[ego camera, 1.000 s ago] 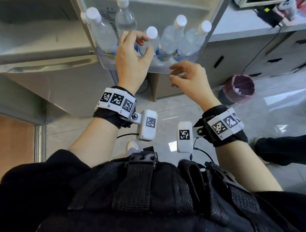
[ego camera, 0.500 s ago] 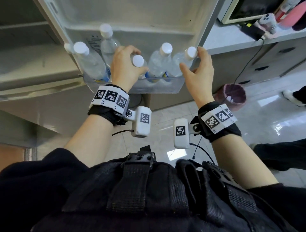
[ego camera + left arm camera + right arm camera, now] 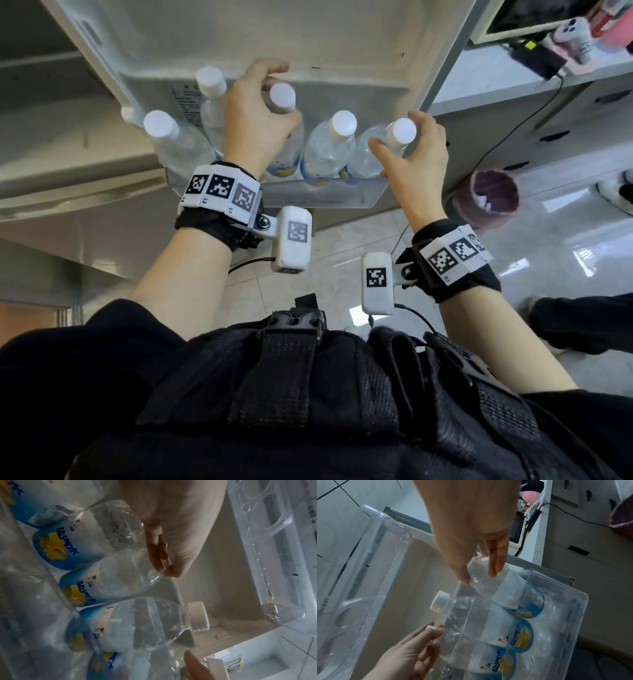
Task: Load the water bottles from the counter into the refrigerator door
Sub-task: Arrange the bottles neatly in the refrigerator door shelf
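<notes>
Several clear water bottles with white caps and blue labels stand in the refrigerator door shelf [image 3: 325, 197]. My left hand [image 3: 260, 113] grips the neck of one bottle [image 3: 282, 97] in the middle of the row; in the left wrist view its fingers [image 3: 159, 555] curl round that neck. My right hand [image 3: 418, 154] holds the rightmost bottle [image 3: 400, 132] at its neck, thumb in front and fingers behind; the right wrist view shows those fingers [image 3: 493, 568] on the bottle's shoulder. Between the two held bottles stands another bottle [image 3: 329, 144].
The open fridge body [image 3: 68, 137] is at the left. A purple-lined waste bin [image 3: 486, 195] stands on the floor right of the door. A counter [image 3: 496, 78] with a cable and small items lies behind. Another person's leg [image 3: 582, 325] is at the right.
My right hand rose from the shelf's front edge to the rightmost bottle's neck and closed round it. My left hand kept its hold on the middle bottle.
</notes>
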